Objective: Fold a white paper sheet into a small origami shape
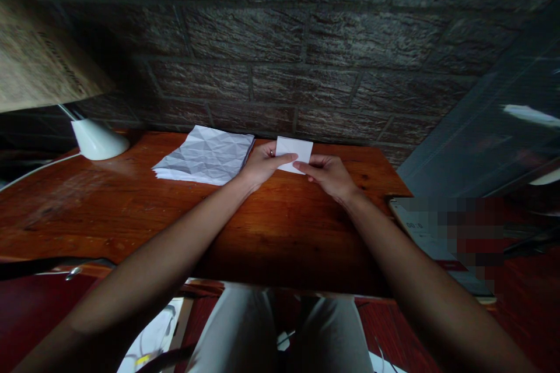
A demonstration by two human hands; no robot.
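Between my two hands is a small folded square of white paper (294,147), held up over the wooden table near its back edge. My left hand (262,164) grips the paper's left side, its thumb lying across the front and a ring showing on one finger. From the right, my right hand (329,173) pinches the lower right part, thumb on top. The two thumbs nearly meet at the paper's lower middle. Just left of my left hand lies a stack of creased white paper sheets (203,154), the top one covered in fold lines.
A lamp (100,139) with a fabric shade stands at the left of the wooden table (289,239), its cord running left. Behind rises a dark brick wall (271,41). On the right, a phone-like device (424,227), partly pixelated, sits by the table's edge.
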